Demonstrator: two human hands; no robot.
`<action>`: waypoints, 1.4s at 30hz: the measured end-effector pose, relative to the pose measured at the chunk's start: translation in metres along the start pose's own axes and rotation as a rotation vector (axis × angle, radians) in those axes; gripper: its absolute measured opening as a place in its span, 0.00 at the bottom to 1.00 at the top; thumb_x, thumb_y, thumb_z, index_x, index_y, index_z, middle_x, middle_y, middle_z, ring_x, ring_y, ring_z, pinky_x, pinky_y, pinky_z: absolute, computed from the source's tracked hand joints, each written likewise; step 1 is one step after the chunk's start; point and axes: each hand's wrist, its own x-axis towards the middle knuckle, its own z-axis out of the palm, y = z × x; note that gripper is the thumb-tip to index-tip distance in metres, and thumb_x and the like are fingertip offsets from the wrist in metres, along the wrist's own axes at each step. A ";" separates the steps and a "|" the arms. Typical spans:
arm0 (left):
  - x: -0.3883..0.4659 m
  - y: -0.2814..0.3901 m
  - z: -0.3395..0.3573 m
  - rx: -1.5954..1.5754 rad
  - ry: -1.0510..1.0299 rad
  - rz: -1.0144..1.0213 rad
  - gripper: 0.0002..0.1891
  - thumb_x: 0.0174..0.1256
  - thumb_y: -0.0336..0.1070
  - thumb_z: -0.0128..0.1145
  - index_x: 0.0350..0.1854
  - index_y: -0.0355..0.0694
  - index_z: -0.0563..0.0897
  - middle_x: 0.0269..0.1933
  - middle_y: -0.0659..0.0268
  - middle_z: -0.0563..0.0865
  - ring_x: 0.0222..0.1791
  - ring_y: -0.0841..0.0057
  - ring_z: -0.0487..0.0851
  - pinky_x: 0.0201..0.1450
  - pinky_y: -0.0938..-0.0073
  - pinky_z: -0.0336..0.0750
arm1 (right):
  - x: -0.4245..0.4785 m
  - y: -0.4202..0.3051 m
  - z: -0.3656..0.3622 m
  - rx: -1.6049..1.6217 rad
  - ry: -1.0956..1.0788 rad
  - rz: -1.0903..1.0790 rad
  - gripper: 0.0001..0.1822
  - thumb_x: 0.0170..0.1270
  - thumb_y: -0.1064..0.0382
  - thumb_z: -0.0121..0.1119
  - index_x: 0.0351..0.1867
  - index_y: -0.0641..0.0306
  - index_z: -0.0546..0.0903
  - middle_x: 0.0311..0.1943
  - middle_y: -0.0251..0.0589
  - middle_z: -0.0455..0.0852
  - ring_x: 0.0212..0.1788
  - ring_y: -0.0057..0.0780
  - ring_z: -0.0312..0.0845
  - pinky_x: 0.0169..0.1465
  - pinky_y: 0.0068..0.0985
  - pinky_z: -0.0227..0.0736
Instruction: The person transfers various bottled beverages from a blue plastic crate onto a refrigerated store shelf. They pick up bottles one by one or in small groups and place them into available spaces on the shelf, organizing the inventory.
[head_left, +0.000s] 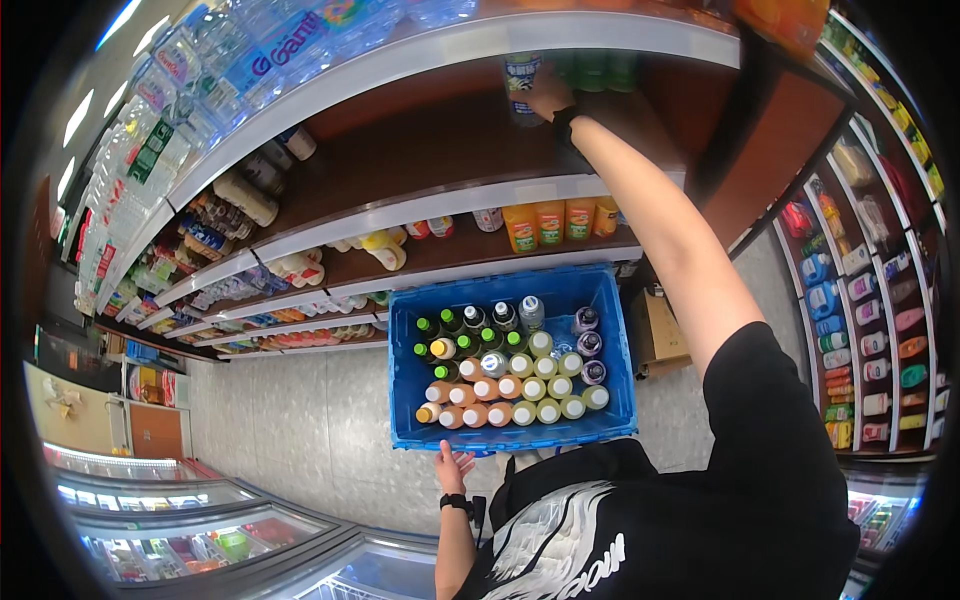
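Observation:
My right hand (546, 96) reaches into the upper shelf (420, 157), its fingers around a clear plastic bottle (521, 75) with a blue-and-white label. The bottle stands upright beside several green bottles (592, 71) at the back. My left hand (451, 466) is low, at the near edge of a blue plastic crate (401, 360); its fingers are apart and it holds nothing. In the crate stand several bottles: green-capped dark ones (469, 345), orange drinks with white caps (475, 415), pale yellow ones (548, 410) and purple-topped ones (589, 343).
Packs of bottled water (262, 60) line the shelf above. Orange juice bottles (550, 223) stand on the shelf below. A cardboard box (664, 330) sits right of the crate. Glass-topped freezers (217, 544) are at the lower left, and shelves of household bottles (862, 322) at right.

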 end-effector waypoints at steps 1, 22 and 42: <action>0.000 -0.001 -0.002 0.002 -0.009 0.008 0.43 0.61 0.68 0.50 0.63 0.33 0.60 0.52 0.46 0.76 0.39 0.61 0.85 0.35 0.66 0.84 | 0.004 0.001 0.004 -0.010 0.004 0.010 0.50 0.51 0.52 0.69 0.62 0.83 0.51 0.51 0.64 0.76 0.54 0.53 0.75 0.57 0.37 0.70; 0.003 -0.001 -0.006 0.018 -0.040 0.003 0.40 0.63 0.66 0.50 0.61 0.32 0.61 0.50 0.47 0.76 0.40 0.62 0.85 0.36 0.67 0.84 | 0.042 0.044 0.019 0.049 0.031 -0.024 0.48 0.50 0.45 0.67 0.64 0.76 0.57 0.59 0.61 0.71 0.61 0.50 0.69 0.62 0.35 0.66; 0.008 0.029 -0.024 0.019 -0.144 -0.195 0.35 0.62 0.59 0.58 0.56 0.31 0.64 0.50 0.48 0.80 0.42 0.60 0.86 0.37 0.67 0.84 | -0.348 0.092 0.190 -0.161 -0.921 0.211 0.35 0.55 0.53 0.60 0.65 0.53 0.63 0.49 0.60 0.79 0.50 0.56 0.77 0.52 0.44 0.73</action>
